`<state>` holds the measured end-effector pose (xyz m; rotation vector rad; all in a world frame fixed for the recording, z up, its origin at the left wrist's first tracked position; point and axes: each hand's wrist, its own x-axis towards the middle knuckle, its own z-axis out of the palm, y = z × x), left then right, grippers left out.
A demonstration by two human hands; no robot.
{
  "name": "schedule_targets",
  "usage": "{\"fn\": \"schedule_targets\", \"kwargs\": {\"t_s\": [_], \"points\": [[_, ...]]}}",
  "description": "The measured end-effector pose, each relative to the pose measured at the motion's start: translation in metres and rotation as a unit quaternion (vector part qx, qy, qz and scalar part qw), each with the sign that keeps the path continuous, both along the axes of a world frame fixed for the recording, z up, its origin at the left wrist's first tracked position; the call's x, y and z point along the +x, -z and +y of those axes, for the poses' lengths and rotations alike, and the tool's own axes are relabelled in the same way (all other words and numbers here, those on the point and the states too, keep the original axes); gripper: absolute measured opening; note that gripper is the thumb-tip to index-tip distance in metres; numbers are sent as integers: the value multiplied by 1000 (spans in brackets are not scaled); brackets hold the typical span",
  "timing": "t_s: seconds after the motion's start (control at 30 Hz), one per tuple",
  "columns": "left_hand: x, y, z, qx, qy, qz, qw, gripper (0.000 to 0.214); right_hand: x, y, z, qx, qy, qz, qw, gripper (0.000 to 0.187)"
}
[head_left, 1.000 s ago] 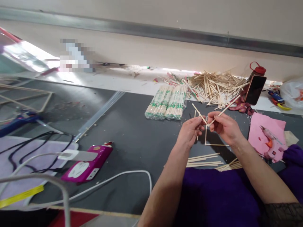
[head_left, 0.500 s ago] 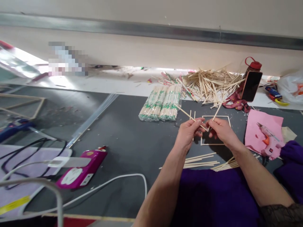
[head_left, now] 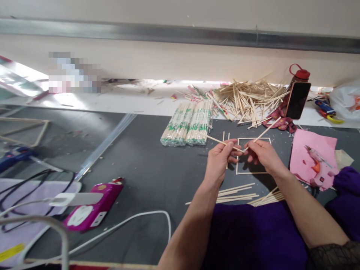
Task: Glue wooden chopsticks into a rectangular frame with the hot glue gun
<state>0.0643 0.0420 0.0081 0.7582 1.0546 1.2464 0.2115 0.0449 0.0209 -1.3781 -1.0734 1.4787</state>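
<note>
My left hand (head_left: 222, 156) pinches a thin wooden stick (head_left: 216, 140) that slants up to the left. Between the fingers of my right hand (head_left: 261, 153) is a second wooden stick (head_left: 267, 128), leaning up to the right. The inner ends of both sticks meet, or nearly meet, in a wide V; whether they are joined I cannot tell. On the table under my hands lies a square stick frame (head_left: 253, 173), partly covered by them. Two loose sticks (head_left: 224, 135) lie upright in view behind my left hand. Several more sticks (head_left: 237, 197) rest close to my body.
Plastic-wrapped chopstick packs (head_left: 184, 123) lie left of my hands, with a stick heap (head_left: 247, 99) behind. At right are a phone (head_left: 298, 100), a red-capped bottle (head_left: 302, 74) and a glue gun (head_left: 322, 174) on pink paper (head_left: 299, 150). A magenta power strip (head_left: 92, 208) and white cable (head_left: 140, 214) are left.
The V between the two sticks has widened: the left stick lies flatter and the right one leans further right. Both hands keep their grip. The whole view has shifted slightly.
</note>
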Motion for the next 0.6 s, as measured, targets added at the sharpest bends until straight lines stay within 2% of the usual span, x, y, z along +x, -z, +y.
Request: {"fn": "schedule_targets", "kwargs": {"t_s": [0.13,0.33,0.43,0.6], "points": [[3,1,-3,32,5,32,999,39,-1,2,-2,11,-19,-63,998,16],[5,4,-5,69,-2,92,993,37,1,1,-4,14,-54,-149,987,21],[5,5,-5,68,-4,78,995,37,2,2,-4,17,-60,-123,990,20],[11,2,-9,92,-25,62,993,36,2,-2,-1,-7,12,-3,1000,17]]}}
